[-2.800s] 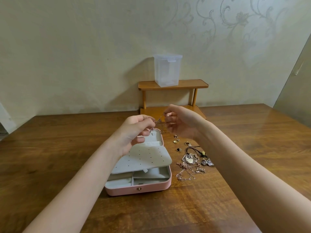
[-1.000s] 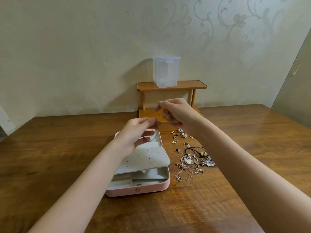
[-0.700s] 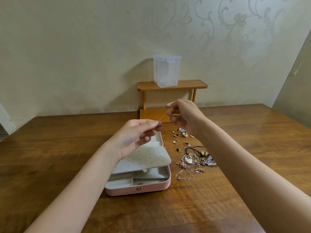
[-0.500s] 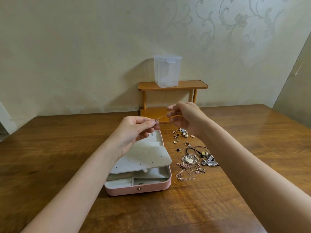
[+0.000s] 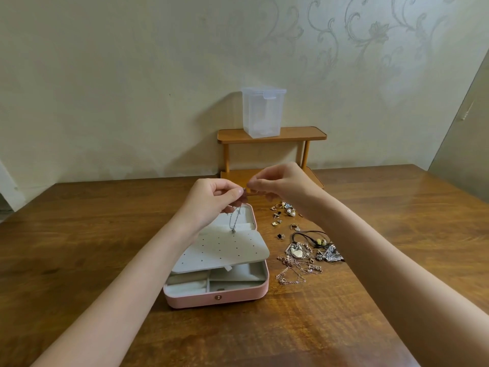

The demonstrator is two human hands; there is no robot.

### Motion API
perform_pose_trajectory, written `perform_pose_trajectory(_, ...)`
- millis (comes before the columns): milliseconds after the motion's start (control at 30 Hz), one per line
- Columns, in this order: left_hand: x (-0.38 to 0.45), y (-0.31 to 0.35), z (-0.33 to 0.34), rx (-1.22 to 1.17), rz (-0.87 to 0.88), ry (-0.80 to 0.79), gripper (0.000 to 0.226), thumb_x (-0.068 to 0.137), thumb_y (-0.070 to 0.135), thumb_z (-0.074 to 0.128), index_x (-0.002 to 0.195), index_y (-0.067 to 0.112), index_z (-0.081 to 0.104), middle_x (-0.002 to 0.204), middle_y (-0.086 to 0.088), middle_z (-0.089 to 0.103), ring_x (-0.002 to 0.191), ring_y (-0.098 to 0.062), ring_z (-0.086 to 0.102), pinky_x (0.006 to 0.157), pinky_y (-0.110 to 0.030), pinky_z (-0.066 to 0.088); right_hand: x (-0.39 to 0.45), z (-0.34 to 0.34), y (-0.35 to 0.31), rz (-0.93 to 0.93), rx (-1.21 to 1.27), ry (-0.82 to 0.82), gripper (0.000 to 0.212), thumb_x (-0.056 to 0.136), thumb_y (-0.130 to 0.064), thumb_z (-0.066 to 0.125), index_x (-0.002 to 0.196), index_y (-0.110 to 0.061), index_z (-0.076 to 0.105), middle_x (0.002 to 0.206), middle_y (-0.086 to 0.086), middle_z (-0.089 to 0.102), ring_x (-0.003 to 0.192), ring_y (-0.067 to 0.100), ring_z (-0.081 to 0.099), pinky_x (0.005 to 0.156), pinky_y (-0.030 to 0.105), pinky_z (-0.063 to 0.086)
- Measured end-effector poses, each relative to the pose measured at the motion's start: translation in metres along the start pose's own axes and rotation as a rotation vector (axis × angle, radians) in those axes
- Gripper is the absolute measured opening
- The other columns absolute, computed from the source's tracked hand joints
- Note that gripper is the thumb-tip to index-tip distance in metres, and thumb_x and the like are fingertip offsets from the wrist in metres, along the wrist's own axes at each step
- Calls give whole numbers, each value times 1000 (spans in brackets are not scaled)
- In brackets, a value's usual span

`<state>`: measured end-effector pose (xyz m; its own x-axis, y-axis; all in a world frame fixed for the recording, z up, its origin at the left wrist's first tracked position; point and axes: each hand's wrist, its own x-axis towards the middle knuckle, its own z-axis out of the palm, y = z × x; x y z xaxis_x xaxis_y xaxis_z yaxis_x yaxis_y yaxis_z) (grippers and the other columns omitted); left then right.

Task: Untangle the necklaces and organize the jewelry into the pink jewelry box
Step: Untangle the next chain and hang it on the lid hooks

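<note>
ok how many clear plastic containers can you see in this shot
1. The clear plastic container stands at the left end of the wooden shelf's top tier, against the wall behind the table. None shows elsewhere.

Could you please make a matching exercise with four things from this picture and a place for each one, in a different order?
Things:
1. clear plastic container
2. thin necklace
3. tangled necklaces
4. small earrings

Places:
A. on the table, right of the pink jewelry box
B. hanging from the left hand
C. on the wooden shelf
D. on the table, under the right hand

Pairs: 1-C, 2-B, 3-A, 4-D
</note>
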<state>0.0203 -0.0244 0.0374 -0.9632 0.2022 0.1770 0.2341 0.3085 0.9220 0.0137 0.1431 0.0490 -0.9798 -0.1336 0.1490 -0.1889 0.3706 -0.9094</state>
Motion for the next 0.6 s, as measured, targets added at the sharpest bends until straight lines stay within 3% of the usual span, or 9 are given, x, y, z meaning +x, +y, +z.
perform_pose_trajectory(300, 3, -2, -2, 83, -54, -23, 15, 92, 24, 58, 94, 16, 70, 90, -2, 68, 85, -12, 63, 77, -23, 50, -2, 3, -1, -56, -39, -105, 8, 87, -8, 64, 82, -7, 70, 68, 1, 63, 53, 2, 49, 54, 14, 44)
perform_pose_trajectory(400, 3, -1, -4, -11, -75, -1, 10, 91, 16, 59, 93, 15, 69, 99, -7, 66, 90, -16, 65, 80, -28, 56, -2, 3, 0, -39, 2, -102, 10, 88, -8, 62, 82, -5, 69, 66, 2, 60, 56, 7, 48, 54, 15, 43)
perform_pose_trajectory(500, 4, 1, -15, -180, -160, 34, 10, 91, 9, 58, 92, 11, 68, 104, -10, 67, 93, -16, 67, 67, -24, 58, -1, 1, 1, -16, 54, -106, 12, 90, -9, 60, 80, -6, 68, 65, 2, 58, 58, 11, 48, 53, 16, 43)
perform_pose_trajectory(600, 5, 2, -24, -134, -190, 74, 7, 89, 14, 62, 93, 12, 68, 97, -7, 69, 82, -12, 67, 58, -20, 57, 0, -2, 0, -9, 60, -120, 13, 90, -9, 60, 80, -7, 68, 63, -3, 58, 59, 9, 49, 53, 17, 42)
